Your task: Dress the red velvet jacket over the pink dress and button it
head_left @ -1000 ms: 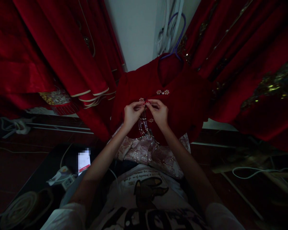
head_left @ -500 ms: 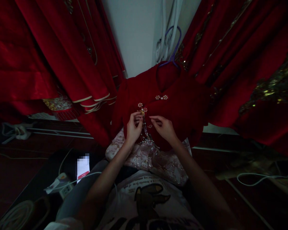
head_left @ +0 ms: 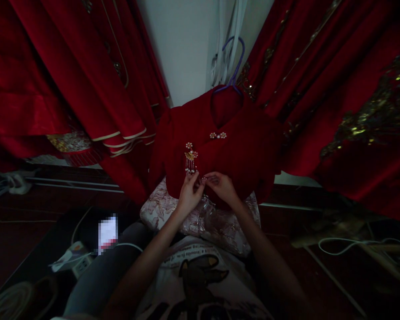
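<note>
Head view: left hand (head_left: pixel 189 194) and right hand (head_left: pixel 222 186) pinch the jacket (head_left: pixel 253 146) front.
Cloth seems soft, light; tassel (head_left: pixel 190 159) likely fragile, so grip the edge.

A red velvet jacket (head_left: pixel 250 151) hung on a purple wire hanger (head_left: pixel 234 55) at far centre, between red hanging garments (head_left: pixel 70 80) on the left and right. The left hand (head_left: pixel 187 198) and right hand (head_left: pixel 224 187) met on its near front, just below a tasselled pearl brooch (head_left: pixel 190 157). Pale brocade fabric (head_left: pixel 216 222) lay nearer, and a white power strip (head_left: pixel 70 263) lay at near left.
</note>
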The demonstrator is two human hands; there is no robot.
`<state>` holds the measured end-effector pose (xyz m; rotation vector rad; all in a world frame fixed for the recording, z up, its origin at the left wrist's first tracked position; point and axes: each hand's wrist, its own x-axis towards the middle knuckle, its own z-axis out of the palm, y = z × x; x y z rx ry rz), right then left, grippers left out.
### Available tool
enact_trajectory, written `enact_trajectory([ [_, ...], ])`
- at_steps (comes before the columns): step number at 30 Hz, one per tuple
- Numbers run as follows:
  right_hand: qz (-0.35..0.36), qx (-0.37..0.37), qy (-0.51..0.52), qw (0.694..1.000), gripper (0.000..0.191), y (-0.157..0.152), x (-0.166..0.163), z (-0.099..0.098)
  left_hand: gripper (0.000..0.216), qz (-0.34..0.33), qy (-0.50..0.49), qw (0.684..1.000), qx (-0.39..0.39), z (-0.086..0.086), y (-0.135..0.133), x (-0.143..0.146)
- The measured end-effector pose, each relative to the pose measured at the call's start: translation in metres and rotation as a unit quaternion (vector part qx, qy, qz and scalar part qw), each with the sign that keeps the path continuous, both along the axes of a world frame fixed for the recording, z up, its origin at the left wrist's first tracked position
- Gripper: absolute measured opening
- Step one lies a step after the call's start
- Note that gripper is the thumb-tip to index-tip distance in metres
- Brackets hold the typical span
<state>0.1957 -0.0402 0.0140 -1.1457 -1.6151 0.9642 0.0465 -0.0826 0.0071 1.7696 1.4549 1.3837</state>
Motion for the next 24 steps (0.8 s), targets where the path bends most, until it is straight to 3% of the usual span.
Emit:
enact_trajectory([
  [5,-0.002,-0.001,-0.015,1.000,0.017,-0.005,0.008,0.010,0.074,0.044,0.070,0.993,-0.084,0.007,-0.007,-0.008],
  [11,-0.006,0.008,-0.008,1.000,0.019,-0.006,0.018,0.021,0.076,0.017,-0.028,0.996,-0.088,-0.011,0.000,-0.044],
  [17,-0.011,-0.006,0.014,1.000,0.023,-0.002,0.036,0.033,0.081,0.155,-0.015,0.985,-0.079,-0.024,0.008,-0.087],
  [21,-0.011,-0.007,0.010,1.000,0.025,-0.007,0.044,0.045,0.077,0.265,0.070,0.961,-0.042,-0.007,0.005,-0.107],
  [24,0.009,-0.010,0.003,1.000,0.025,-0.012,0.047,0.054,0.065,0.286,0.108,0.951,-0.042,0.003,0.001,-0.111],
])
